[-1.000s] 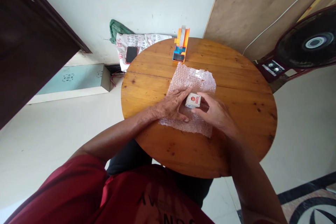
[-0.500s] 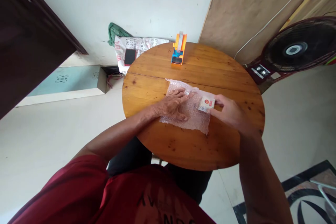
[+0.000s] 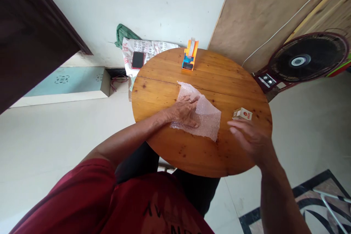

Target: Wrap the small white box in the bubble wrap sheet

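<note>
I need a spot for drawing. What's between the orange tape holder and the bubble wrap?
Just bare table between the tape holder and the bubble wrap, as the head view shows.

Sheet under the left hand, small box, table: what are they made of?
Sheet: likely clear plastic bubble wrap, translucent and dimpled. Small box: seemingly printed cardboard, white and red, crisp edges. Table: apparently varnished wood, with plank seams, knots and sheen.
</note>
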`<state>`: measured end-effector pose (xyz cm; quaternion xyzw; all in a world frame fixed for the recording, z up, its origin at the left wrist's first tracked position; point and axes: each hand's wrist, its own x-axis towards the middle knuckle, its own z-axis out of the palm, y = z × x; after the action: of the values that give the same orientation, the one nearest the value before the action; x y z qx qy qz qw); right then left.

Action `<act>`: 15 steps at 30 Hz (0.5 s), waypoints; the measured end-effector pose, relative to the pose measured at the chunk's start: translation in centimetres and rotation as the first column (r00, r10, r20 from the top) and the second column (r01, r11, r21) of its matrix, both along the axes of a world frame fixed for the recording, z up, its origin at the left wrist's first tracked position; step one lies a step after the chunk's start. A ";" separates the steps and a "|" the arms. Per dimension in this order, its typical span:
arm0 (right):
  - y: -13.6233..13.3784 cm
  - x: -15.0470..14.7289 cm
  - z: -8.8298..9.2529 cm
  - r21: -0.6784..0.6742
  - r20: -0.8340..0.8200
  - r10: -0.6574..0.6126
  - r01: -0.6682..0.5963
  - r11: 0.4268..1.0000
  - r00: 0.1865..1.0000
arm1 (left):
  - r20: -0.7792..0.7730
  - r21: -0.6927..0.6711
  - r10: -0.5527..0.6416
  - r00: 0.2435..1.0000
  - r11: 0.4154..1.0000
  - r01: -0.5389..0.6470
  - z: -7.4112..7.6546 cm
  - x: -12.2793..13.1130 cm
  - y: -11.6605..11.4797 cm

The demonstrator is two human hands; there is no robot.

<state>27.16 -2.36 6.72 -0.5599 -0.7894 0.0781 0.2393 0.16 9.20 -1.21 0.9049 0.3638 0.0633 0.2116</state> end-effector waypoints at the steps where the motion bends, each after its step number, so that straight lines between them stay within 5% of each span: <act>1: -0.3 -1.8 0.4 -0.067 -0.005 0.097 -0.097 0.993 0.995 | 0.012 0.013 0.002 1.000 1.000 -0.003 -0.1 0.1 0.0; 5: 0.1 -7.1 0.1 -0.254 -0.032 0.280 -0.279 0.926 0.959 | 0.082 0.080 0.004 0.997 0.997 -0.011 -0.2 0.2 -0.1; 9: 2.3 -8.8 -2.2 -0.248 0.153 0.245 -0.203 0.947 0.957 | 0.104 0.073 0.010 0.995 0.997 -0.017 -0.2 0.2 -0.2; 15: 7.3 -7.4 -4.6 -0.147 0.308 0.035 0.011 0.989 0.951 | 0.136 -0.024 0.014 0.991 1.000 -0.011 -0.1 0.1 -0.2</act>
<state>19.73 4.95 2.17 -0.5764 -0.8127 0.0486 0.0701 0.22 9.04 -1.29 0.8936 0.3550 0.1221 0.2460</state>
